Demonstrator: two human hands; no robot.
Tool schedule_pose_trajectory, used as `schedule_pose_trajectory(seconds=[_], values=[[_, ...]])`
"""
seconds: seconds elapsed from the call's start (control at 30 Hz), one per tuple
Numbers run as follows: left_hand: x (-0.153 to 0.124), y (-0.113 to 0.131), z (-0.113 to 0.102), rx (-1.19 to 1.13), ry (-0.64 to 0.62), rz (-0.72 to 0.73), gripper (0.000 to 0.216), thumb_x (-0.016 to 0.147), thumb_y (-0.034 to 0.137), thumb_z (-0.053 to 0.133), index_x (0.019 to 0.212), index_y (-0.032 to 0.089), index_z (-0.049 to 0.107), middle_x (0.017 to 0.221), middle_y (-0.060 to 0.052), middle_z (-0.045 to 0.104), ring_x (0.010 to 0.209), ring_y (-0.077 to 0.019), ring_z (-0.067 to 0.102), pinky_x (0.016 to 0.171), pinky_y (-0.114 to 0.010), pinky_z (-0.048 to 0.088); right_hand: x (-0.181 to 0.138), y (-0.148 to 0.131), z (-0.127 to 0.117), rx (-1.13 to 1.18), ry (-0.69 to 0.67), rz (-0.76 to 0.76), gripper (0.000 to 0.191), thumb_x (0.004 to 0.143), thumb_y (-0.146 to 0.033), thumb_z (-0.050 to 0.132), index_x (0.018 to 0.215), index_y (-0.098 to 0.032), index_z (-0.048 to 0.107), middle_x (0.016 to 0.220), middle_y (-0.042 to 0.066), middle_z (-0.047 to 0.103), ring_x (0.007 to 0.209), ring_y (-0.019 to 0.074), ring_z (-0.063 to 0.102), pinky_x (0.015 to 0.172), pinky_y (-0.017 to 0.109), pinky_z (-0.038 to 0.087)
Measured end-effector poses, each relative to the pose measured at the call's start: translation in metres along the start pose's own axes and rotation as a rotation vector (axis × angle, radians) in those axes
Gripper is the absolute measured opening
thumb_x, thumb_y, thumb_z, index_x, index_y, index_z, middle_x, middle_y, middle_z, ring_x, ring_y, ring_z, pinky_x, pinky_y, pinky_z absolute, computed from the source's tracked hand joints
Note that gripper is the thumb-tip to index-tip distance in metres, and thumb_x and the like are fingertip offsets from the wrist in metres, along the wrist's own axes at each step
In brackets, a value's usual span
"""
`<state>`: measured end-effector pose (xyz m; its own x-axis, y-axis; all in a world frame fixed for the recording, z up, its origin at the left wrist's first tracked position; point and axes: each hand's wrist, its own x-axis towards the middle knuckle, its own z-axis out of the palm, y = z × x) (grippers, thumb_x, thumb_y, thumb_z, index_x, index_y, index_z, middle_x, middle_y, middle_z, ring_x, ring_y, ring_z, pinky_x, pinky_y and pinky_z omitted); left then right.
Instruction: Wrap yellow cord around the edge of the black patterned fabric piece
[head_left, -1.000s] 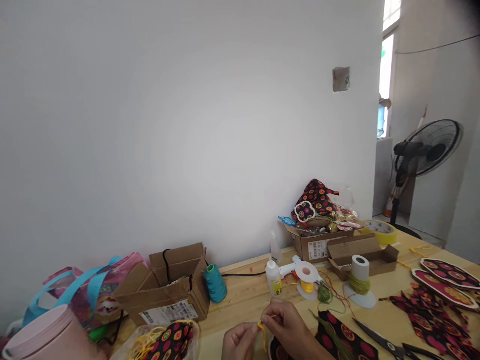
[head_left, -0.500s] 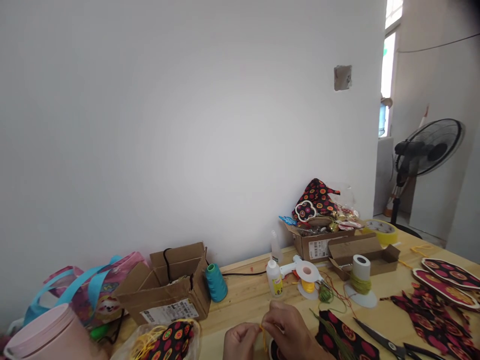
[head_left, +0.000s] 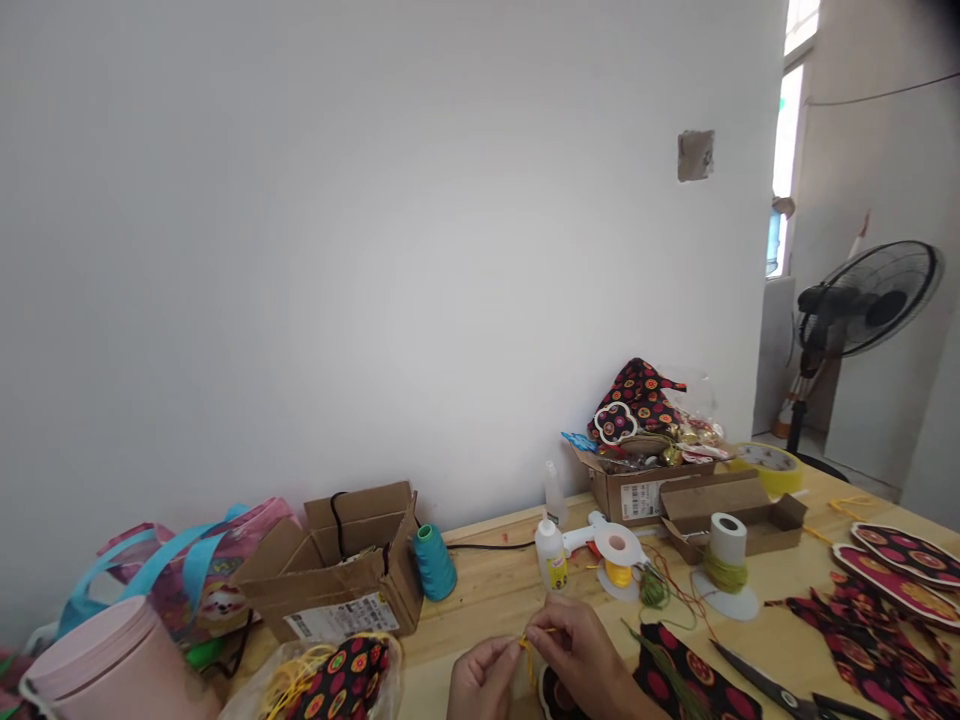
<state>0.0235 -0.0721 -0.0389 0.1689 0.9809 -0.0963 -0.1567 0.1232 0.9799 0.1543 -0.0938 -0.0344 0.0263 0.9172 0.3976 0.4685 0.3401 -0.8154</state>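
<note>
While yellow strands point(head_left: 294, 682) lie untouched left of the white bottle point(head_left: 550, 560), the left hand point(head_left: 480, 682), on the bottle's near side, holds its grip narrow on a yellow cord point(head_left: 529, 662). The right hand point(head_left: 576, 652) pinches the same cord; work on it appears unfinished, though its shape there is too small to tell. Right of the bottle, scissors point(head_left: 786, 699) lie unheld; farther right of it, white-edged panels point(head_left: 915, 553) appear already bordered.

"What is carrying everything?"
"A pale wooden table point(head_left: 487, 570) is stretching across the bottom of the frame."
"What is resting on it?"
"Scissors point(head_left: 765, 685) are lying lower right; a teal thread cone point(head_left: 435, 565) is standing bottom centre."
</note>
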Motion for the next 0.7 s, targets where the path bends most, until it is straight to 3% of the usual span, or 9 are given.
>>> schedule_pose_trajectory(seconds=[0.2,0.4,0.53,0.6,0.7], values=[[0.007,-0.008,-0.005,-0.029,-0.013,0.027,0.029,0.043,0.040,0.071,0.052,0.012,0.069,0.046,-0.004,0.064,0.057,-0.0189,0.057,0.060,-0.027,0.043,0.000,0.000,0.000,-0.006,0.007,0.001,0.021,0.077,-0.024,0.046,0.064,-0.016,0.061,0.060,0.000,0.050,0.057,0.0115,0.047,0.051,0.020,0.033],[0.010,-0.013,-0.006,-0.065,-0.020,0.012,0.027,0.042,0.038,0.072,0.049,0.012,0.068,0.039,0.000,0.058,0.046,-0.0119,0.051,0.050,-0.020,0.040,-0.001,0.001,0.002,-0.042,-0.006,-0.017,0.020,0.077,-0.023,0.045,0.066,-0.016,0.061,0.062,0.001,0.052,0.058,0.0122,0.049,0.052,0.020,0.034],[0.008,-0.013,-0.007,-0.095,-0.017,-0.033,0.030,0.044,0.042,0.070,0.048,0.013,0.062,0.027,0.010,0.035,0.026,-0.0023,0.023,0.027,-0.015,0.016,-0.002,0.002,0.005,-0.102,0.007,-0.046,0.020,0.076,-0.023,0.045,0.065,-0.016,0.061,0.060,0.001,0.052,0.057,0.0123,0.050,0.051,0.020,0.033],[0.007,-0.013,-0.007,-0.106,-0.014,-0.037,0.033,0.043,0.044,0.070,0.045,0.013,0.059,0.026,0.012,0.030,0.025,-0.0007,0.016,0.028,-0.014,0.009,-0.002,0.003,0.007,-0.138,0.008,-0.082,0.020,0.076,-0.023,0.045,0.065,-0.016,0.061,0.059,0.002,0.052,0.054,0.0121,0.050,0.049,0.020,0.033],[0.006,-0.012,-0.005,-0.117,-0.009,-0.005,0.034,0.040,0.044,0.071,0.043,0.013,0.058,0.025,0.011,0.033,0.025,-0.0005,0.019,0.028,-0.014,0.012,-0.002,0.006,0.009,-0.188,0.005,-0.141,0.022,0.076,-0.024,0.044,0.065,-0.016,0.061,0.057,0.002,0.052,0.052,0.0120,0.050,0.047,0.019,0.033]])
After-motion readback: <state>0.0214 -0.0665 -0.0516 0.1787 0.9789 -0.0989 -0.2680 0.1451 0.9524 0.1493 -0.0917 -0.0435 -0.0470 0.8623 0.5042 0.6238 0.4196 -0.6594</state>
